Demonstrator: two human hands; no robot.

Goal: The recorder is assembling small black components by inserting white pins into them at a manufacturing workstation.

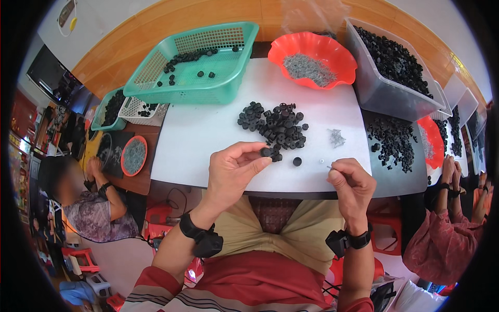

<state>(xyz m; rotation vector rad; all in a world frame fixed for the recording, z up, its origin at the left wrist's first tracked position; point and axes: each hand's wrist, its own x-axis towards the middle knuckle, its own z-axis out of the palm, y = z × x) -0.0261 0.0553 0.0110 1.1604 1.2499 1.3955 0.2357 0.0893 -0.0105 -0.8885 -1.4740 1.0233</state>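
My left hand [234, 169] pinches a small round black knob [266, 152] between thumb and fingers, at the near edge of a pile of black knobs [280, 125]. A single black knob [297, 161] lies on the white board [197, 138], to the right of that hand. My right hand [354, 182] is closed in a pinch over the board's near right part, with a thin silvery screw [330, 167] sticking out from the fingertips. A tiny white piece [322, 161] lies beside it. Farther off is a small heap of silvery screws [337, 138].
At the back stand a green basket [208, 93] with some knobs, a red wavy bowl [345, 60] of screws and a clear bin [374, 86] full of black parts. More black parts [392, 143] are spread at the right. Co-workers sit left [99, 208] and right [442, 239].
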